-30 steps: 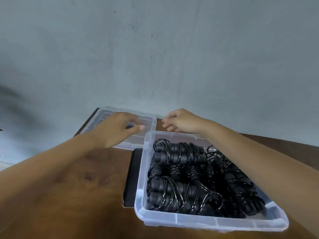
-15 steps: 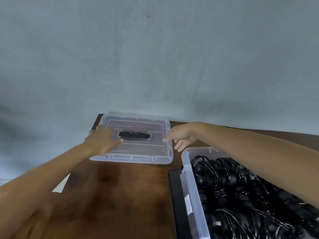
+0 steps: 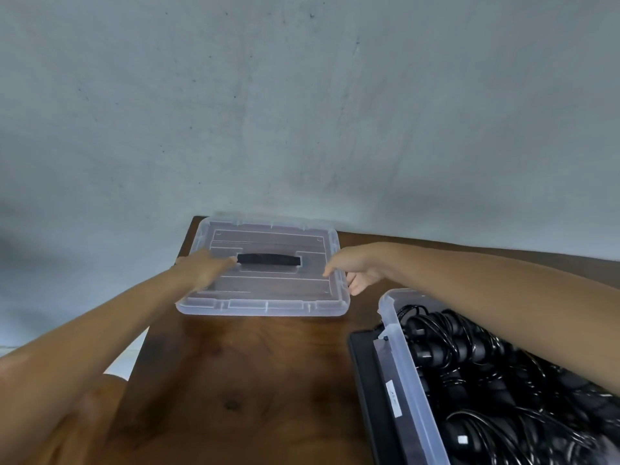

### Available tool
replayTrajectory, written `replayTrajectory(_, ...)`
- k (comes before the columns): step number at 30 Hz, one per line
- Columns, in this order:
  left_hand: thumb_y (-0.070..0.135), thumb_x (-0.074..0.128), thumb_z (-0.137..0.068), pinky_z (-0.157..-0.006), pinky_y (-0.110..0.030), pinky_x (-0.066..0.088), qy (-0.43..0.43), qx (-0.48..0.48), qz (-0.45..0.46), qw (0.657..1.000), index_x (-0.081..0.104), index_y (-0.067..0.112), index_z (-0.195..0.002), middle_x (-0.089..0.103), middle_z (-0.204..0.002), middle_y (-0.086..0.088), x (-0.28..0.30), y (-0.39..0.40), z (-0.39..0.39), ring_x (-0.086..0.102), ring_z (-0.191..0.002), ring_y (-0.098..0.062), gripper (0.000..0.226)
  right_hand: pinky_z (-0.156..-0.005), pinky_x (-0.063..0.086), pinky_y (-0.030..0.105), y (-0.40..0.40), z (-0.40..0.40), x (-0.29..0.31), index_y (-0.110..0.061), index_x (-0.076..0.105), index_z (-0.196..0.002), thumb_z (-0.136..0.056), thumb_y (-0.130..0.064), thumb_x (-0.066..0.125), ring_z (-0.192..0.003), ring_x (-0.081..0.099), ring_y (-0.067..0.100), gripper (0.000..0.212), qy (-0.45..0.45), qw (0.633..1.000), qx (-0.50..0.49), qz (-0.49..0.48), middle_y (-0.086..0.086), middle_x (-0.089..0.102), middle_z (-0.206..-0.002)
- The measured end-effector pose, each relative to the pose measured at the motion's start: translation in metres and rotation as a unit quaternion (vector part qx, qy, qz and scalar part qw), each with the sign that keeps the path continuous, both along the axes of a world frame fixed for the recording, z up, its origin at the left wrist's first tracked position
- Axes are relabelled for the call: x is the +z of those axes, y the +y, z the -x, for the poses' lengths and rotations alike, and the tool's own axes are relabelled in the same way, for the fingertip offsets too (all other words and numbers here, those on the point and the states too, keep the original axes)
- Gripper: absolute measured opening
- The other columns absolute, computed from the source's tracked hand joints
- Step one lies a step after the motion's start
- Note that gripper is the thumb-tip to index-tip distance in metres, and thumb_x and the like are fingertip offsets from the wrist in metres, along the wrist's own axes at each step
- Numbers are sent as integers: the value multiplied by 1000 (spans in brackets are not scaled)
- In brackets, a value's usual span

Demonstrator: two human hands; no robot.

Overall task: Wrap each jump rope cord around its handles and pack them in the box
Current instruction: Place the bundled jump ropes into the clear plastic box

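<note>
A clear plastic box (image 3: 407, 374) sits at the lower right, filled with several black jump ropes (image 3: 486, 370), their cords wound round the handles. Its clear lid (image 3: 268, 297), with a black carry handle (image 3: 268, 259), lies flat on the table at the back left. My left hand (image 3: 204, 270) rests on the lid's left part, fingers straight and reaching to the black handle. My right hand (image 3: 352, 268) pinches the lid's right edge, thumb on top and fingers curled below the rim.
The brown wooden table (image 3: 241, 391) ends at the grey wall just behind the lid, and its left edge runs close by the lid. A flat black slab (image 3: 367, 380) lies under the box's left side.
Both hands have moved from near the box to the lid, the left now lying on it and the right closing on its right edge. The view has swung left.
</note>
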State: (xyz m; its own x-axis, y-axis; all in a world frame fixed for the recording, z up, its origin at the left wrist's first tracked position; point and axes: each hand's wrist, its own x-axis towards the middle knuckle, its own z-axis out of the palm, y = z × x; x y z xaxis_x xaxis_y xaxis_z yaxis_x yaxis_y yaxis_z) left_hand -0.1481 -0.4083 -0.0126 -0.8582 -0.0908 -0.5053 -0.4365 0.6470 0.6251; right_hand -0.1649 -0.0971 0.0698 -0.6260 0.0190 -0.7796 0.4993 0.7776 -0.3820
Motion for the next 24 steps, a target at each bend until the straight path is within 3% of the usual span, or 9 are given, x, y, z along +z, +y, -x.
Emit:
replayTrajectory(3,97,62,-56,-118,-62,37,12,31,-53,998,55,38,-136,53,-153,-9,-39,-25,25,43,-144,-40,100,-114,44,48,1,-5,16,-13,15,-162,-101,-23,58,-143,42,39,76,41,999,-11,10,26,28,-162)
replayTrajectory(5,98,70,-44,-116,-58,41,15,52,-89,995,57,33,-141,56,-149,-9,-15,-20,16,49,-137,-38,117,-113,45,47,0,-7,28,-12,21,-160,-102,-23,55,-138,47,37,69,87,996,-13,7,22,33,-160)
replayTrajectory(7,72,78,-72,-114,-50,42,42,77,-114,990,51,22,-148,53,-150,-10,44,4,-15,51,-132,-37,95,-111,45,46,-1,-11,41,-11,26,-157,-101,-25,55,-133,49,36,65,124,992,-13,5,20,37,-157)
replayTrajectory(10,39,60,-105,-115,-48,34,60,120,-102,986,39,2,-155,39,-163,-17,73,18,-32,42,-144,-41,66,-108,45,42,0,-23,61,-9,31,-154,-99,-28,55,-129,49,32,63,167,986,-11,17,15,40,-152)
replayTrajectory(13,36,57,-107,-120,-50,28,84,138,-121,979,35,-2,-157,33,-167,-19,99,27,-49,35,-151,-41,67,-104,44,39,6,-37,79,-7,31,-154,-100,-24,55,-132,45,30,62,205,978,-18,34,12,39,-150)
replayTrajectory(16,37,57,-107,-122,-50,24,102,147,-126,976,32,-1,-159,29,-169,-16,123,36,-68,30,-153,-39,69,-111,42,42,17,-48,95,-3,31,-154,-99,-19,55,-137,42,31,62,232,970,-31,61,13,39,-152)
replayTrajectory(20,39,58,-106,-125,-52,18,128,153,-139,970,31,5,-161,23,-172,-12,150,55,-93,23,-157,-37,70,-101,43,37,39,-66,122,-3,37,-150,-96,-20,57,-120,46,26,59,268,958,-49,87,8,43,-131)
replayTrajectory(24,41,60,-105,-123,-56,18,144,163,-149,965,38,8,-159,25,-172,-10,168,83,-121,23,-157,-37,67,-97,47,38,68,-92,144,-4,46,-142,-94,-22,58,-109,53,27,53,305,945,-71,97,9,48,-123)
